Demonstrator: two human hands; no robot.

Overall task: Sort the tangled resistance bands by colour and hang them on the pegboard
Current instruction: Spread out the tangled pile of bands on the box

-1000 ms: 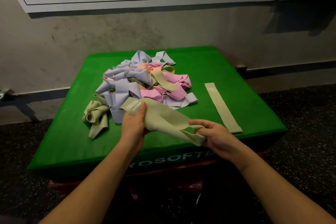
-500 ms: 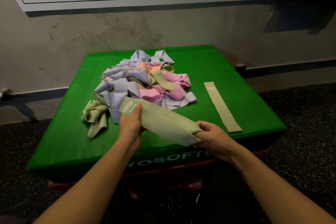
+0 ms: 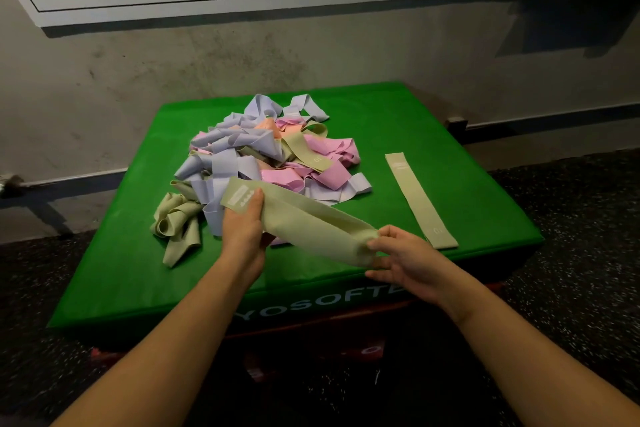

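Over desk front edge | green band (image 3: pixel 304 224) long axis left-right | left hand (image 3: pixel 242 229) pinches labelled end; right hand (image 3: pixel 403 258) pinches other | flat green band (image 3: pixel 420 199) nearer right hand

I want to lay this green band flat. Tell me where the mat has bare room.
Free: the strip of green mat right of the flat green band, and the lane between it and the pile. The near left corner is bare too. Crowded: the centre and the bunched green bands on the left.
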